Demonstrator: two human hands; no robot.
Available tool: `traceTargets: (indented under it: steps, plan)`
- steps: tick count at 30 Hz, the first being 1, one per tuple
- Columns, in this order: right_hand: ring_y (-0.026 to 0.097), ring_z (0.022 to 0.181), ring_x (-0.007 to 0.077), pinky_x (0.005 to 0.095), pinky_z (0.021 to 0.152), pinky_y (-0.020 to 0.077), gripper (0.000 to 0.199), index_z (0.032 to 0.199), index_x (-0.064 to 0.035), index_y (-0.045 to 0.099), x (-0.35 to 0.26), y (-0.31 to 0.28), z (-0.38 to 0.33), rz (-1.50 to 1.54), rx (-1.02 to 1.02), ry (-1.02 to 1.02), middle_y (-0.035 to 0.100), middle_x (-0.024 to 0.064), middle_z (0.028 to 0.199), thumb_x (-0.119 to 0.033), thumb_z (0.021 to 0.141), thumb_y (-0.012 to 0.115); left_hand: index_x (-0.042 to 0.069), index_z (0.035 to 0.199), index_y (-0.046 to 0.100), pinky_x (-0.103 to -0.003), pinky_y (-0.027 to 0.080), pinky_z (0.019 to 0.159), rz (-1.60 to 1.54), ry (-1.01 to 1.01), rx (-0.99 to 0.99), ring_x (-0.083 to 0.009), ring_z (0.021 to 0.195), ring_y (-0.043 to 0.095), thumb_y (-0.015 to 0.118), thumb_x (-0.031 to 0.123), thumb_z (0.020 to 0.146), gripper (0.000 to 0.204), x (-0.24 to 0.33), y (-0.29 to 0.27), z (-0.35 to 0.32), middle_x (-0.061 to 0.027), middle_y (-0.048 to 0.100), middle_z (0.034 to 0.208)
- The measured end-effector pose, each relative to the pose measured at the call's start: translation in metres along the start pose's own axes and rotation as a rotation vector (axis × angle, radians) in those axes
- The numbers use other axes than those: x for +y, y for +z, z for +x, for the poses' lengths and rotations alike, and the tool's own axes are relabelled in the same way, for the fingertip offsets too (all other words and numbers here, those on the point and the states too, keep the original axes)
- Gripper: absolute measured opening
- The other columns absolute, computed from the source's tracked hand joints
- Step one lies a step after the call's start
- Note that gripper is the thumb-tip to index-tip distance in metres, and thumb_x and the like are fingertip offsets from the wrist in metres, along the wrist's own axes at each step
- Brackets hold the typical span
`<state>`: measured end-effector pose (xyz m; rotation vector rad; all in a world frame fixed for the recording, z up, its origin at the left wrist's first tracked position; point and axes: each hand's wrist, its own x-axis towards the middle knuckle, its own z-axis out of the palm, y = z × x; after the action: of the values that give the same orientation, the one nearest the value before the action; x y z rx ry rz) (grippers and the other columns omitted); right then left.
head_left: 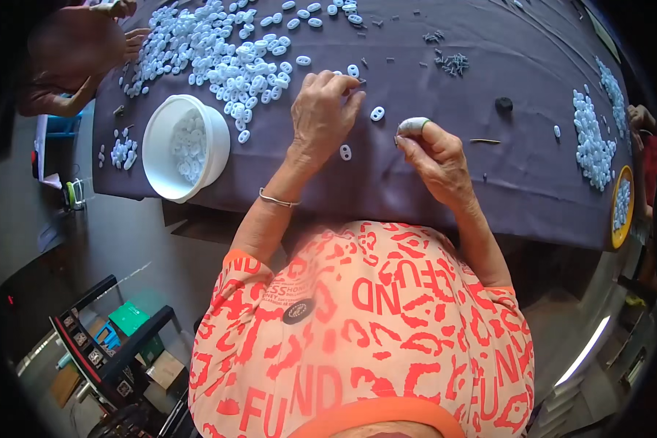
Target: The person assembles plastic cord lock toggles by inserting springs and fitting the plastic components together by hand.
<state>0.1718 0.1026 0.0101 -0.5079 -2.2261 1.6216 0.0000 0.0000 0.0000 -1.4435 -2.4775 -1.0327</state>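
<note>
My left hand (320,117) reaches over the dark tablecloth with thumb and index finger pinched together. A small dark pin (363,82) shows at its fingertips. White oval two-hole plastic pieces lie close by, one oval piece (352,71) just beyond the fingers and another piece (377,114) between my hands. A third one (345,152) rests nearer to me. My right hand (439,162) is closed in a pinch, white tape wrapped round a finger. Something tiny sits at its fingertips, too small to name.
A big heap of white pieces (215,55) covers the far left, beside a white tub (220,135) partly filled with similar ones. Small dark pins (454,64) lie in a pile at the back. A black lump (503,104), a thin stick (485,141) and an orange-rimmed bowl (616,237) are rightward. Other people sit at both sides.
</note>
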Motion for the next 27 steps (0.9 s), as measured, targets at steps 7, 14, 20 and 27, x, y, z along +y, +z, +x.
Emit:
traceTargets:
  steps: [7, 14, 20, 27]
  plan:
    - [0.053, 0.07, 0.0033, 0.0179, 0.06, 0.0452, 0.012, 0.096, -0.0008, 0.061, -0.004, -0.009, -0.008, 0.121, 0.024, 0.212, 0.06, -0.0013, 0.081, -0.007, 0.086, 0.061, 0.007, 0.085, 0.066, -0.032, 0.045, 0.066, -0.032, -0.006, -0.084, -0.0195, 0.073, 0.056, 0.072, 0.015, 0.071, 0.017, 0.003, -0.007, -0.007, -0.0037, 0.061, 0.076]
    - [0.058, 0.076, 0.006, 0.0194, 0.064, 0.0492, 0.016, 0.099, -0.0009, 0.061, 0.002, -0.007, -0.006, 0.296, 0.222, 0.122, 0.063, 0.0011, 0.085, -0.004, 0.083, 0.064, 0.008, 0.08, 0.064, -0.034, 0.045, 0.065, 0.019, 0.011, -0.035, -0.0228, 0.075, 0.054, 0.072, 0.013, 0.069, 0.015, -0.008, -0.004, 0.008, -0.0039, 0.059, 0.077]
    - [0.058, 0.076, 0.006, 0.0195, 0.067, 0.0495, 0.019, 0.1, -0.0017, 0.061, 0.0, -0.017, -0.007, 0.446, 0.173, 0.277, 0.063, 0.0013, 0.086, -0.003, 0.081, 0.066, 0.009, 0.08, 0.064, -0.034, 0.045, 0.066, 0.05, 0.063, -0.1, -0.023, 0.075, 0.054, 0.074, 0.016, 0.067, 0.018, 0.002, -0.003, 0.018, -0.004, 0.058, 0.077]
    - [0.057, 0.074, 0.005, 0.0181, 0.065, 0.0471, 0.02, 0.1, -0.0014, 0.061, 0.003, -0.018, -0.009, 0.485, 0.198, 0.28, 0.062, 0.0002, 0.085, -0.002, 0.081, 0.066, 0.009, 0.078, 0.063, -0.034, 0.045, 0.067, -0.03, 0.03, -0.116, -0.0237, 0.076, 0.053, 0.075, 0.022, 0.066, 0.022, 0.008, -0.002, 0.008, -0.0039, 0.057, 0.077]
